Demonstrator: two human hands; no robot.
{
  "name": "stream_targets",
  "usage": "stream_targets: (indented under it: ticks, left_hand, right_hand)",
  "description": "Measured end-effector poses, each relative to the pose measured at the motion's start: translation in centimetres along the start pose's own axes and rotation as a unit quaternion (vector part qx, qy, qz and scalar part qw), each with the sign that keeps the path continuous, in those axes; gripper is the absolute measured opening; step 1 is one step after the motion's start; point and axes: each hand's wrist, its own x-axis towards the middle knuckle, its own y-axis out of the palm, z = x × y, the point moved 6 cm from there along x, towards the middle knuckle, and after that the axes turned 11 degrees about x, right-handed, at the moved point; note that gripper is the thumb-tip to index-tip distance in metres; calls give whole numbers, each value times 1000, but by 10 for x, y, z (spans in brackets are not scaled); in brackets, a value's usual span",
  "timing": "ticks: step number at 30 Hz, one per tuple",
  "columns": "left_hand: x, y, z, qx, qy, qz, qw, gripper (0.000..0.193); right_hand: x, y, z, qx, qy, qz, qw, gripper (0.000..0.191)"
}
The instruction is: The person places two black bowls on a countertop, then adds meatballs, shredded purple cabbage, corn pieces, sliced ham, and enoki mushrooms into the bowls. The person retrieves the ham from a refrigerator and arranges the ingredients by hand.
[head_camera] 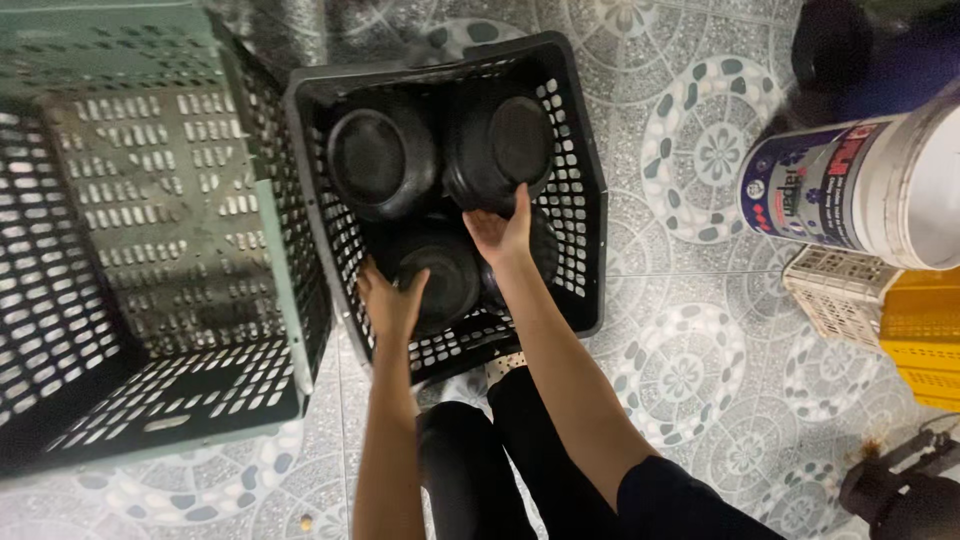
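**Two hands among black bowls in a slatted crate**

A black perforated plastic crate point(575, 190) sits on a patterned tile floor point(690, 300), holding several black round bowls stacked on their sides. The person's left hand point(390, 300) rests against the lower-left bowl point(445, 275), its fingers point(412, 285) spread open over the rim rather than wrapped around it. The right hand point(503, 232) reaches higher, fingers point(521, 205) extended and pressed against the underside of the upper-right bowl point(510, 145); whether they grip its edge cannot be told. A third bowl point(375, 160) lies at the upper left of the crate, just beside the one the right hand touches.

To the left stands a larger green-and-black crate point(150, 240), touching the first crate's side. At the right edge are a white plastic bucket point(860, 185) lying tilted, a cream slatted basket point(840, 290) beneath it, and a yellow basket point(925, 335) just beside that.
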Motion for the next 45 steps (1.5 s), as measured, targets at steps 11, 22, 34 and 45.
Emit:
stream_targets:
  ticks: [11, 22, 34, 45]
  left_hand:
    - [-19, 3, 16, 126, -29, 120, 984, 132]
    - [-31, -25, 4, -345, 68, 59, 934, 65]
    - [-86, -77, 31, -541, -195, 102, 812, 51]
    - [-121, -136, 83, -454, -233, -77, 857, 68]
  right_hand:
    - [-24, -9, 0, 132, -72, -39, 988, 72]
    - [-48, -61, -1, 28, -54, 13, 998, 68]
    - [-48, -114, 1, -260, 54, 49, 963, 76]
    - [-22, -36, -21, -955, -189, 230, -6, 77]
